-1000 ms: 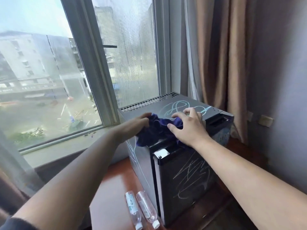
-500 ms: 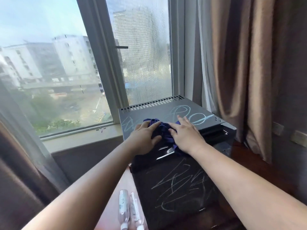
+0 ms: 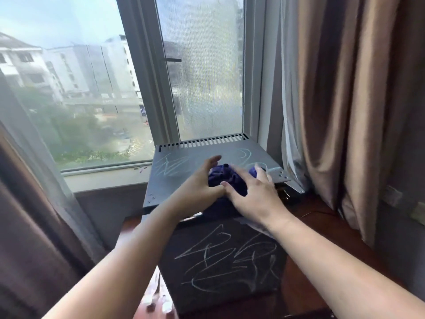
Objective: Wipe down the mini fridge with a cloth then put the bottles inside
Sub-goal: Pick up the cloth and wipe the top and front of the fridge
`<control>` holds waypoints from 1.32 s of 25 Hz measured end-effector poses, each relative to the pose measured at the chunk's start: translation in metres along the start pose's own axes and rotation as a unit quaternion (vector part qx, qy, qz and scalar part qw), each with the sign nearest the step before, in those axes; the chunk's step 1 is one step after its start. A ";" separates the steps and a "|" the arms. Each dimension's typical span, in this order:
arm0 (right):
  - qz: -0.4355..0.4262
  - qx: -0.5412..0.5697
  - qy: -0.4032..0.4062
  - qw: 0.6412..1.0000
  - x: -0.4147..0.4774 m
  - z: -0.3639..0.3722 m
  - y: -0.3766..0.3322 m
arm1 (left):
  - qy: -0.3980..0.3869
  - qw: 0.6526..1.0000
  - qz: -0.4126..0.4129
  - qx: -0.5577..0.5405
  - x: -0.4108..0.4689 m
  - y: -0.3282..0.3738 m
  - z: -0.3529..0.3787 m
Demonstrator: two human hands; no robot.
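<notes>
Head view. Mini fridge (image 3: 171, 192) stands on a reddish-brown wooden surface (image 3: 315, 229), its back against the window sill (image 3: 108, 180). The window (image 3: 92, 93) behind shows buildings and trees, hazy through the glass. Brown curtain (image 3: 349, 100) hangs at the right, with a pale sheer layer next to the window frame; another dark curtain edge at far left. Fridge top is grey metal with a slotted vent along the rear edge and light chalk-like scribbles; the dark door front (image 3: 225, 265) carries more scribbles. Blue cloth (image 3: 223, 178), bunched, lies on the fridge top near its front right part. Left hand (image 3: 197, 187) sits against the cloth's left side, fingers extended, not clenched. Right hand (image 3: 255, 196) lies flat on the cloth, fingers spread, pressing down; the thumbs almost meet. Bottles (image 3: 158, 305) lie on the surface at the fridge's lower left, blurred, well apart from both hands.
</notes>
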State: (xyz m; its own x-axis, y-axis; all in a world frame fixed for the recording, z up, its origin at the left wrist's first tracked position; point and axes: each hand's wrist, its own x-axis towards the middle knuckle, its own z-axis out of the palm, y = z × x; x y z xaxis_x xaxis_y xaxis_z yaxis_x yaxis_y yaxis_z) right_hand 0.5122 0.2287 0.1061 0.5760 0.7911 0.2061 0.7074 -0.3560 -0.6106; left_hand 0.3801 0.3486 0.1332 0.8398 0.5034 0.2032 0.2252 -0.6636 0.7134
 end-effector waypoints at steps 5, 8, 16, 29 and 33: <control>-0.077 -0.102 -0.073 0.989 0.018 0.017 -0.011 | -0.053 0.978 0.027 0.199 -0.017 -0.034 -0.029; -0.097 -0.105 -0.078 0.987 0.038 0.020 -0.012 | -0.022 0.972 0.045 0.229 -0.006 -0.043 -0.025; -0.078 -0.069 -0.063 0.993 0.109 -0.016 0.045 | -0.086 0.965 0.063 0.239 0.087 -0.028 0.006; -0.140 -0.109 -0.099 0.979 0.041 -0.047 0.088 | -0.026 0.960 0.098 0.260 0.032 0.014 0.052; -0.171 -0.056 -0.098 0.979 0.093 -0.044 0.090 | 0.018 0.965 0.065 0.254 0.068 0.003 0.059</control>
State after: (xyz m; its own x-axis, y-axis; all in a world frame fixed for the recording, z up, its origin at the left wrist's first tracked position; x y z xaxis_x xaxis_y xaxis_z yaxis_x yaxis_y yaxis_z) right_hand 0.6476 0.2480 0.1043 0.2168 0.9495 0.2268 0.8918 -0.0982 -0.4417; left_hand 0.4671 0.3480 0.1099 0.8618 0.4108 0.2975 0.3401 -0.9032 0.2620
